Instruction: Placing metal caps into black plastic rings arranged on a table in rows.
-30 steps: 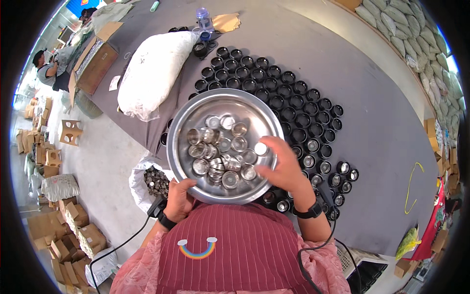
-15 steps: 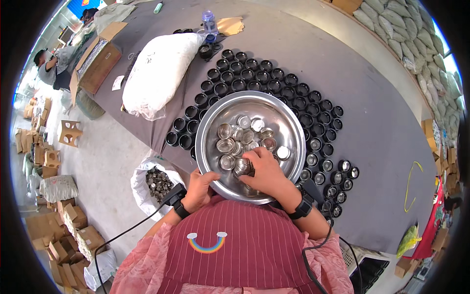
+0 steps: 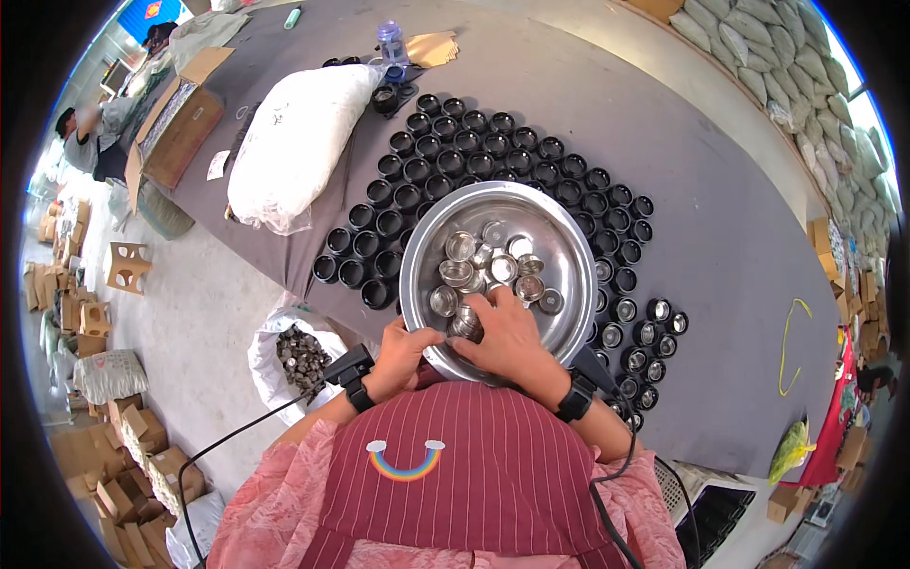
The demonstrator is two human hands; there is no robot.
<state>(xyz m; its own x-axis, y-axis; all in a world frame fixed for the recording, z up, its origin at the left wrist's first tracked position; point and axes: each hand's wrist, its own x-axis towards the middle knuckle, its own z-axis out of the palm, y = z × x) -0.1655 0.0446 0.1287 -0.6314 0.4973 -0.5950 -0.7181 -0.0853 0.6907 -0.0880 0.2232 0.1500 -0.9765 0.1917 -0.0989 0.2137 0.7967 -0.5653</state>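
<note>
Two bare hands work at the near rim of a round steel basin (image 3: 559, 248) sitting on the grey surface (image 3: 720, 237). Left hand (image 3: 406, 349) has its grip closed on the basin's near-left edge, thumb over the rim. Right hand (image 3: 507, 334) reaches into the basin, fingers curled down onto a small shiny metal cup (image 3: 464, 324) at the near side; grip looks closed around it, though the fingers hide most of the contact. More loose silver cups (image 3: 488, 264) lie scattered across the basin floor, some mouth up, some tilted.

Rows of black round jars (image 3: 455, 152) stand packed on the surface behind and to both sides of the basin, several partly under its rim. Big white sack (image 3: 294, 142) lies left of the jars. Open white bag of small metal parts (image 3: 301, 353) sits on the floor just left of the left forearm. Black wristbands with cables on both wrists. Cardboard box (image 3: 180, 133) lies farther left, another person beside it at the far left edge.
</note>
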